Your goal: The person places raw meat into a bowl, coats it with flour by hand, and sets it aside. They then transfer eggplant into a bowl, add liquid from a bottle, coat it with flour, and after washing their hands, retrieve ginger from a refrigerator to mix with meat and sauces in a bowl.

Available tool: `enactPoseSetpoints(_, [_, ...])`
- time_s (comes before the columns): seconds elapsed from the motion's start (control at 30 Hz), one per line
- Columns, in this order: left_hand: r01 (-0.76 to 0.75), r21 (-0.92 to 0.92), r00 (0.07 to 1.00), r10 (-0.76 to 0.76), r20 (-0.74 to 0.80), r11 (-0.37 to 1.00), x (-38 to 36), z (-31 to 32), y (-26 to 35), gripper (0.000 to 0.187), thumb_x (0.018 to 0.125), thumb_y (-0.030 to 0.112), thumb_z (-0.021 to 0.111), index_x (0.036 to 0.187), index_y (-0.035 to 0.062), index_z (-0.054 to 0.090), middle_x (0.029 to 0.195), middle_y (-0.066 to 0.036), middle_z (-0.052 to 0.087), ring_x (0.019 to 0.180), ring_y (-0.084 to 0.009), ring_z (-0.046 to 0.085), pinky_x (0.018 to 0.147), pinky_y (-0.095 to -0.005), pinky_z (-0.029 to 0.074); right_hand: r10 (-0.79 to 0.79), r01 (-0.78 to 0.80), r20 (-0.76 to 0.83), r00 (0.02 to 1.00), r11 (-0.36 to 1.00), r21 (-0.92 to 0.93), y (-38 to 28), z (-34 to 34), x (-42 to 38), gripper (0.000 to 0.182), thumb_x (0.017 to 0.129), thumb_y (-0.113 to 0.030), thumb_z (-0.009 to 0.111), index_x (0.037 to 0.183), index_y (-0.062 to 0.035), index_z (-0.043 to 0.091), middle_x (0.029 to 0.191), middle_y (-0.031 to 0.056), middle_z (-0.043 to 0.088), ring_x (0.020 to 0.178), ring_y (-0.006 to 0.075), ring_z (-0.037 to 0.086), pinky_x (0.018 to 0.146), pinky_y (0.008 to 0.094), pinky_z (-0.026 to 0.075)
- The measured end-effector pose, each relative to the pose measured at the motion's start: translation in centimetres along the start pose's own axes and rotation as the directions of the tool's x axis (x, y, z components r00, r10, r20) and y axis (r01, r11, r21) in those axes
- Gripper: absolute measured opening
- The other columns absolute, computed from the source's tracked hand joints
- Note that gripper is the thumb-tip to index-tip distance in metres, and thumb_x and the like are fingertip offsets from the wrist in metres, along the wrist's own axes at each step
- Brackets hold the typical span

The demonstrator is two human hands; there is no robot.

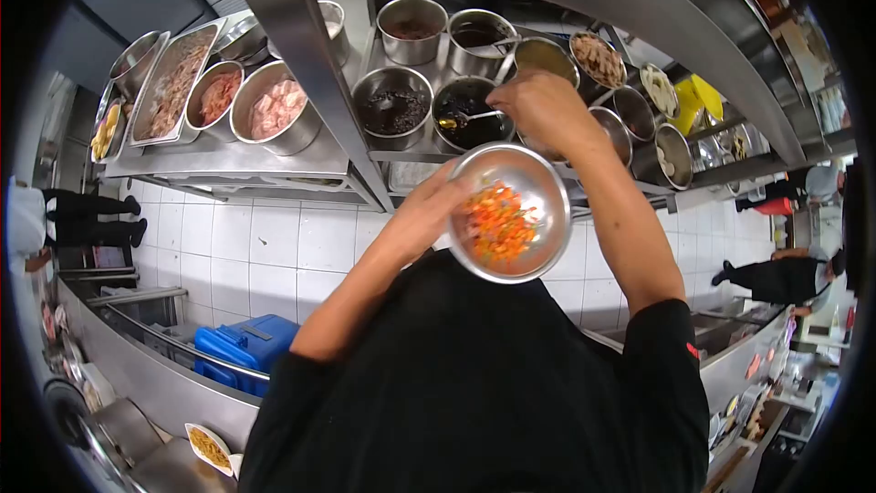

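My left hand (pixel 431 215) grips the rim of a metal mixing bowl (pixel 554 210) in front of my chest. Inside the bowl lie finely chopped orange and red vegetables (pixel 497 224) with bits of green. Above and to the right of the bowl, my right hand (pixel 547 110) is closed, its fingertips at the handle end of a spoon (pixel 467 117). The spoon's head rests over a round metal pot (pixel 436 96) of dark sauce, with something yellow on it. My right forearm and hand hide parts of the containers behind them.
Left of the dark sauce stands a pot of dark beans or similar (pixel 392 114). Further left are pots of raw meat (pixel 274 110) and a long tray of meat (pixel 173 82). A steel shelf post (pixel 310 64) divides the counter. Other people (pixel 789 276) stand at both sides.
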State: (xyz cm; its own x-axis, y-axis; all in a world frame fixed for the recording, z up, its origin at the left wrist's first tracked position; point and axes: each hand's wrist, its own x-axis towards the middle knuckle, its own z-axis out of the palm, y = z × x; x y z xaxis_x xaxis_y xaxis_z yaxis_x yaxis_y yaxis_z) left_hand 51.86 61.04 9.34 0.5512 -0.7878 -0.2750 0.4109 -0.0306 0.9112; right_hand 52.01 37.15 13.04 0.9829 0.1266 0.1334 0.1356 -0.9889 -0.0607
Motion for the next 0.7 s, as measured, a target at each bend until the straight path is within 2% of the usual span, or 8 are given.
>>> enactPoseSetpoints(0.03, [0.02, -0.018, 0.993, -0.022, -0.117, 1.0, -1.5, -0.7, -0.2, 0.059, 0.093, 0.027, 0.051, 0.139, -0.0065, 0.037, 0.139, -0.016, 0.045, 0.13, -0.0214, 0.039, 0.11, -0.0299, 0.026, 0.056, -0.055, 0.088, 0.995, 0.998, -0.018, -0.1, 0.4, 1.1, 0.018, 0.082, -0.017, 0.063, 0.095, -0.0087, 0.072, 0.091, 0.013, 0.069, 0.086, 0.031, 0.064, 0.077, 0.0395, 0.051])
enactPoseSetpoints(0.07, [-0.061, 0.147, 0.981, 0.087, -0.175, 0.987, -2.3, -3.3, -2.8, 0.054, 0.094, 0.027, 0.05, 0.138, -0.0034, 0.041, 0.134, -0.014, 0.049, 0.125, -0.0208, 0.043, 0.108, -0.0304, 0.029, 0.086, -0.088, 0.063, 0.994, 0.996, 0.022, 0.3, -0.1, 1.9, 0.018, 0.082, -0.017, 0.063, 0.095, -0.0094, 0.072, 0.089, 0.0135, 0.068, 0.087, 0.031, 0.064, 0.077, 0.0399, 0.051])
enactPoseSetpoints(0.13, [-0.118, 0.192, 0.943, 0.171, -0.286, 0.974, -3.3, -4.8, -3.9, 0.05, 0.094, 0.028, 0.05, 0.135, -0.0003, 0.046, 0.128, -0.013, 0.054, 0.12, -0.0203, 0.047, 0.105, -0.0309, 0.031, 0.142, -0.145, 0.031, 0.989, 0.983, 0.109, 0.8, -1.1, 3.0, 0.017, 0.082, -0.018, 0.062, 0.095, -0.0107, 0.072, 0.085, 0.0145, 0.067, 0.09, 0.0312, 0.064, 0.077, 0.0406, 0.051])
enactPoseSetpoints(0.2, [-0.117, -0.038, 0.905, 0.091, -0.415, 0.992, -5.2, -5.2, -3.4, 0.051, 0.092, 0.029, 0.051, 0.134, -0.0003, 0.047, 0.127, -0.013, 0.054, 0.12, -0.0206, 0.047, 0.105, -0.031, 0.031, 0.092, -0.112, 0.163, 0.982, 0.987, 0.118, 0.2, -0.6, 3.0, 0.017, 0.082, -0.017, 0.062, 0.094, -0.0116, 0.072, 0.082, 0.0146, 0.067, 0.092, 0.0314, 0.063, 0.077, 0.0411, 0.051])
enactPoseSetpoints(0.27, [-0.069, -0.003, 0.877, 0.059, -0.477, 0.998, -6.6, -6.5, -3.6, 0.052, 0.091, 0.03, 0.05, 0.134, 0.0, 0.048, 0.124, -0.013, 0.055, 0.118, -0.0205, 0.048, 0.103, -0.0302, 0.032, -0.035, 0.038, 0.229, 0.973, 0.999, -0.011, -0.6, 0.5, 2.6, 0.016, 0.079, -0.013, 0.063, 0.092, -0.0116, 0.072, 0.08, 0.0132, 0.066, 0.092, 0.0313, 0.062, 0.077, 0.0411, 0.051])
enactPoseSetpoints(0.4, [-0.088, 0.0, 0.828, 0.073, -0.557, 0.996, -7.4, -6.9, -3.6, 0.052, 0.09, 0.031, 0.047, 0.131, -0.0007, 0.05, 0.119, -0.012, 0.057, 0.112, -0.0197, 0.049, 0.098, -0.0294, 0.036, -0.173, 0.2, 0.186, 0.967, 0.971, -0.134, 0.3, 3.9, 2.6, 0.017, 0.066, -0.009, 0.067, 0.082, -0.0086, 0.071, 0.077, 0.0104, 0.068, 0.088, 0.0286, 0.063, 0.076, 0.0395, 0.053])
enactPoseSetpoints(0.6, [-0.078, -0.033, 0.823, 0.046, -0.567, 0.996, -6.8, -6.9, -3.3, 0.05, 0.091, 0.031, 0.046, 0.13, -0.0009, 0.05, 0.119, -0.011, 0.056, 0.111, -0.0196, 0.049, 0.098, -0.0298, 0.036, -0.123, 0.164, 0.239, 0.963, 0.973, -0.16, 0.1, 4.3, 1.7, 0.018, 0.068, -0.007, 0.065, 0.085, -0.0091, 0.071, 0.084, 0.0102, 0.069, 0.09, 0.028, 0.063, 0.081, 0.0408, 0.051])
enactPoseSetpoints(0.7, [-0.097, -0.055, 0.839, 0.052, -0.541, 0.994, -6.2, -6.5, -2.9, 0.051, 0.092, 0.031, 0.046, 0.131, -0.0011, 0.049, 0.121, -0.011, 0.056, 0.113, -0.0196, 0.049, 0.1, -0.0299, 0.035, -0.124, 0.124, 0.004, 0.992, 0.992, -0.021, 1.1, 2.9, 2.1, 0.016, 0.079, -0.014, 0.064, 0.092, -0.0083, 0.072, 0.089, 0.0092, 0.07, 0.092, 0.03, 0.06, 0.082, 0.0406, 0.05])
